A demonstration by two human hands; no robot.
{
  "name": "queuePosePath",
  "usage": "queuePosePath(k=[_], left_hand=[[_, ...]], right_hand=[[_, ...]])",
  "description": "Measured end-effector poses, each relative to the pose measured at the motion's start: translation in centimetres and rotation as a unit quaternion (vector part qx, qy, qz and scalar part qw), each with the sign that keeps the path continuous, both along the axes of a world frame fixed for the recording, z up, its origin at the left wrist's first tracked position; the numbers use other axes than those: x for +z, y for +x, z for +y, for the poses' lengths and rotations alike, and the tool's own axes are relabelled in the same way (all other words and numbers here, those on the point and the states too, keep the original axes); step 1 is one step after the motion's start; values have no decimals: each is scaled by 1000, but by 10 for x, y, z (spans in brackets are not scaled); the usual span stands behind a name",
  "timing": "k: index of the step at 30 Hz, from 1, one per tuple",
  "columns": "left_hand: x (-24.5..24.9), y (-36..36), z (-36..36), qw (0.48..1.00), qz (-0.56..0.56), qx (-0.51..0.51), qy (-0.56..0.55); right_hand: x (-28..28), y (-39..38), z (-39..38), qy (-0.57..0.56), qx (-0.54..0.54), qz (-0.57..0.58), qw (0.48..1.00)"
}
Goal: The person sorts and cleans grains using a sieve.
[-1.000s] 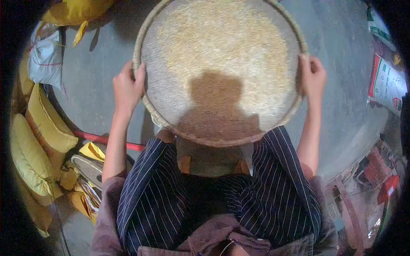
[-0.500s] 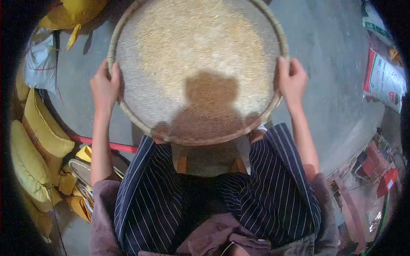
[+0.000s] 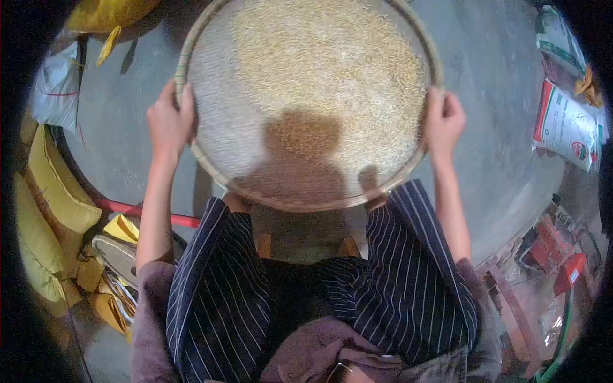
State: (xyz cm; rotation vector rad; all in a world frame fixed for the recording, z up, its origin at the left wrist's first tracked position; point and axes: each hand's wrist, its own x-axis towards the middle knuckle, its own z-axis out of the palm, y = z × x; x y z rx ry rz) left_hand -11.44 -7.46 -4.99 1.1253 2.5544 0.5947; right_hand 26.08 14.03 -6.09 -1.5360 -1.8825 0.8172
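A round woven winnowing tray (image 3: pixel 220 137) with a bamboo rim is held out over my knees. Pale yellow grain (image 3: pixel 332 57) is spread on it, mostly toward the far and right side, while the woven bottom shows at the left. My left hand (image 3: pixel 171 121) grips the rim on the left, thumb over the top. On the opposite side my right hand (image 3: pixel 444 122) grips the rim the same way. The fingers beneath the tray are hidden. My shadow falls across the near part of the tray and the grain.
Yellow sacks (image 3: pixel 60 185) lie at the left, near a red bar (image 3: pixel 150 212) on the floor. A white sack (image 3: pixel 57 89) stands further back. Printed sacks (image 3: pixel 568 124) are at the right. Red metal equipment (image 3: pixel 549 246) sits at the lower right on the grey floor (image 3: pixel 498 147).
Both hands have shifted the tray slightly to the right. The grain has moved rightward too, baring more of the weave on the left.
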Motion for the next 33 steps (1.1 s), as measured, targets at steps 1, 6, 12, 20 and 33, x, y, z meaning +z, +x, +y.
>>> queuePosePath(k=[1, 6, 12, 20, 33], left_hand=[[2, -3, 1, 999, 29, 20, 22], [3, 14, -8, 999, -40, -12, -5], [31, 26, 4, 985, 164, -57, 9], [165, 120, 20, 255, -927, -207, 181], [202, 138, 21, 91, -954, -65, 280]], right_hand=[[-7, 3, -11, -1, -2, -11, 1000], [-2, 4, 5, -11, -37, -20, 999], [-26, 5, -11, 11, -22, -58, 998], [-33, 10, -9, 15, -10, -33, 999], [-26, 7, -9, 11, -15, -104, 994]])
